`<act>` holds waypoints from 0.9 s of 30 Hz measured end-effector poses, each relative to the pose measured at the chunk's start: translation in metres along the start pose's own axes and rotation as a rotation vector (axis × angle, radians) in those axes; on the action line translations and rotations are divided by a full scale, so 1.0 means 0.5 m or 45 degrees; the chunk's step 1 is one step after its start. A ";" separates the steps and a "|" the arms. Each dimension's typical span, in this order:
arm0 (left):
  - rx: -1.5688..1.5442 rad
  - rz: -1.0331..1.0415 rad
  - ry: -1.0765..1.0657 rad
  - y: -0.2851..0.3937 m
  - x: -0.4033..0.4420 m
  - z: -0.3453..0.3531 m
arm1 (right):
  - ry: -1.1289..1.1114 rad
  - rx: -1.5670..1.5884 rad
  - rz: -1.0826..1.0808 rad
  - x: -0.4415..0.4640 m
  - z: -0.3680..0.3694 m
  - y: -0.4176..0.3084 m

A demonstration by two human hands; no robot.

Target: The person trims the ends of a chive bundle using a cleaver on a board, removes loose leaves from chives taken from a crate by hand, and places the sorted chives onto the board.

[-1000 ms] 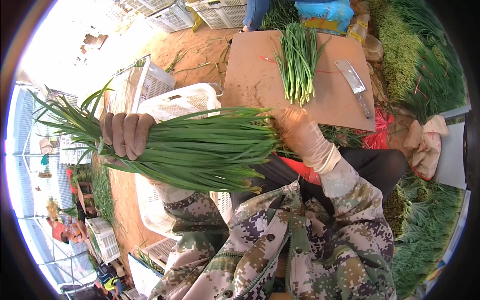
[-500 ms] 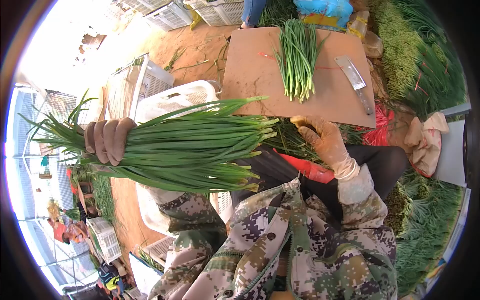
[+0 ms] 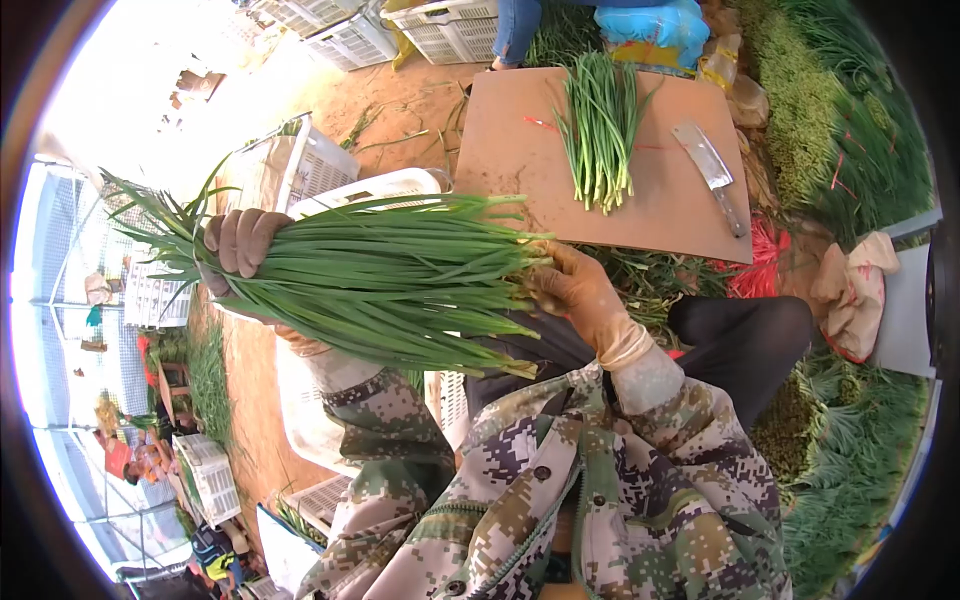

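Chives (image 3: 390,275): a thick bunch of long, flat green leaves, held crosswise in the air before the person's camouflage jacket (image 3: 530,480), leafy tips to the left, pale stem ends to the right, the lower ones fanning apart.
Left hand (image 3: 245,243): wrapped round the bunch near its leafy end, fingers closed together across the top; the thumb is hidden.
Right hand (image 3: 575,290): touching the stem ends, fingers bent and close together; whether they pinch any stems I cannot tell. A pale cuff bunches at the wrist.
Board (image 3: 510,130): brown and flat, just beyond the right hand.
Smaller bunch (image 3: 600,130): green stalks lying on the board, stem ends toward the person, a red strand (image 3: 540,122) to its left.
Cleaver (image 3: 708,165): flat on the board, right of the smaller bunch, handle toward the person and near the right edge.
Red twine (image 3: 758,258): a tangle just beside the board's near right corner.
Beige sack (image 3: 855,290): crumpled, right of the twine.
White basket (image 3: 305,410): plastic, left of the lap, partly covered by the chives and left forearm.
Heaped greens (image 3: 860,500): spread along the right side.
Co-worker: a leg in blue jeans (image 3: 515,30) at the board's far left corner, near a blue bag (image 3: 660,28).
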State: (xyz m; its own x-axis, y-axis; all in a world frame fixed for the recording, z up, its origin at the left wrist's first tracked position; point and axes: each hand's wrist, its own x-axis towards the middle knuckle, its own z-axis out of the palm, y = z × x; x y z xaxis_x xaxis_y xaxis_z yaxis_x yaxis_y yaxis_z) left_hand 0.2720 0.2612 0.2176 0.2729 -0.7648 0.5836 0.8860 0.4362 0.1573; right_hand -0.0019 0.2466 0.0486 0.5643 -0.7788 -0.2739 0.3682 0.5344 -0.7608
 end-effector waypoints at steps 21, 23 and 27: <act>-0.128 -0.072 -0.256 -0.037 -0.005 -0.009 | -0.053 -0.668 -0.501 -0.016 0.011 -0.134; -0.110 -0.060 -0.209 -0.027 -0.015 -0.012 | 0.050 -0.877 -0.830 -0.025 0.018 -0.141; -0.123 0.025 -0.115 -0.008 -0.008 -0.015 | 0.611 -1.602 -0.733 0.006 -0.172 -0.072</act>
State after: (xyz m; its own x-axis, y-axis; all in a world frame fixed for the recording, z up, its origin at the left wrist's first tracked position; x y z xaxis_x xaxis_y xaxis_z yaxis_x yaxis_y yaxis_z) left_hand 0.2704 0.2591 0.2086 0.2598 -0.7086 0.6561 0.9138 0.4000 0.0702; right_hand -0.0771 0.1967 0.0246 0.1779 -0.9477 0.2648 -0.5632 -0.3187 -0.7624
